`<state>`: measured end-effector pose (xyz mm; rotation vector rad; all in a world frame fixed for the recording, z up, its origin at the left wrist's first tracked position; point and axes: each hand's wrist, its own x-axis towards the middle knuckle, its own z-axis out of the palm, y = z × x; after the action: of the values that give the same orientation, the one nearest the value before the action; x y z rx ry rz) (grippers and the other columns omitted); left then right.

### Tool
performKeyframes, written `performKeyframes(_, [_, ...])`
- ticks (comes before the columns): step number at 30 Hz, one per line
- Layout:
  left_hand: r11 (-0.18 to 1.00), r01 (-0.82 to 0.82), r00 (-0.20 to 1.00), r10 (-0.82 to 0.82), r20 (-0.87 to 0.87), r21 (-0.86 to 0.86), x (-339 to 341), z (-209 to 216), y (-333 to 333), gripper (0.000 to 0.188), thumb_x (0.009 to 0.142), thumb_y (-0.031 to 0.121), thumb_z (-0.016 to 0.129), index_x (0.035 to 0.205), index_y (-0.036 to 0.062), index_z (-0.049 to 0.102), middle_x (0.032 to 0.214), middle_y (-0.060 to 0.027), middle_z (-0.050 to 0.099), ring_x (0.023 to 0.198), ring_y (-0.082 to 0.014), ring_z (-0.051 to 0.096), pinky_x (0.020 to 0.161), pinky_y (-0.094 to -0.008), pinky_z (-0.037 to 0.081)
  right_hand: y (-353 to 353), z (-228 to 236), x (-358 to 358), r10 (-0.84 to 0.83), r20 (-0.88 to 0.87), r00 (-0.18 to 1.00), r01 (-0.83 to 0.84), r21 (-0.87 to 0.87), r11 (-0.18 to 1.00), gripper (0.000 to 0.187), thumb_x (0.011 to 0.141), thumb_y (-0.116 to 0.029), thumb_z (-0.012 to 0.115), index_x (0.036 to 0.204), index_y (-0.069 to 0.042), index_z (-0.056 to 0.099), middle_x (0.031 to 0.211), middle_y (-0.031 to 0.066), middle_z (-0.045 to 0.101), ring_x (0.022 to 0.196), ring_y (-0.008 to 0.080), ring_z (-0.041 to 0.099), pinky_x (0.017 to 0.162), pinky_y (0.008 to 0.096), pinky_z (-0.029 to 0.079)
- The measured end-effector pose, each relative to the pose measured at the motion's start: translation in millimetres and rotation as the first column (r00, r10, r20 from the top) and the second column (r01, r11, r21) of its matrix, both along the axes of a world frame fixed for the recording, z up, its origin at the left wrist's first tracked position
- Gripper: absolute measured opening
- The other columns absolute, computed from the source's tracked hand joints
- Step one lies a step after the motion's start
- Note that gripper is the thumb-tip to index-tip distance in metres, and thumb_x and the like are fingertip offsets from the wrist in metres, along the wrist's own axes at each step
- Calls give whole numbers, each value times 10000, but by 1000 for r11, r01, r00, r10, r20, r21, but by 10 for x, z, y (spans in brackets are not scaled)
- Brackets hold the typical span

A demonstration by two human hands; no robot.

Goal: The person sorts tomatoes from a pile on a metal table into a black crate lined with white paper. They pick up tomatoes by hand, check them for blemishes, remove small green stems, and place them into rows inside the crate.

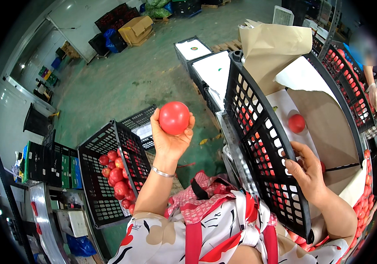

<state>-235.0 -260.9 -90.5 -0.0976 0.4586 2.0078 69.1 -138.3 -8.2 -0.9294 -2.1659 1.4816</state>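
While the left hand (171, 138) grasps a raised tomato (174, 118), the right hand (307, 169) grips the black crate's rim (259, 132).

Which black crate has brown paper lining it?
The big crate under the right hand, holding one loose tomato on white sheet. The lower-left crate is unlined, with tomatoes piled inside.

A tomato (174, 117) sits in the left hand (169, 141), between the left crate (104, 176) and the right crate (259, 145).

A round, smooth red tomato (174, 117) sits upright in raised fingertips, left of the black slatted plastic crate (259, 145).
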Motion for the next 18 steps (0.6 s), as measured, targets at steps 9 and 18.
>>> performKeyframes(9, [992,90,978,-104,182,85,-73,-71,25,548,749,414,588,1121,30,463,1114,-194,495,811,-311,583,494,-281,500,11,13,13,5,-8,1000,-5,-9,1000,388,846,-178,593,1149,34,479,988,116,586,862,156,555,723,278,445])
performKeyframes(18, [951,-283,959,280,-46,-125,-556,-258,-266,536,757,430,569,1110,39,469,1080,-177,517,921,-328,550,580,-338,520,11,-45,33,8,-29,1000,-8,18,1000,383,846,-153,576,1159,37,464,979,101,573,805,121,539,674,249,435])
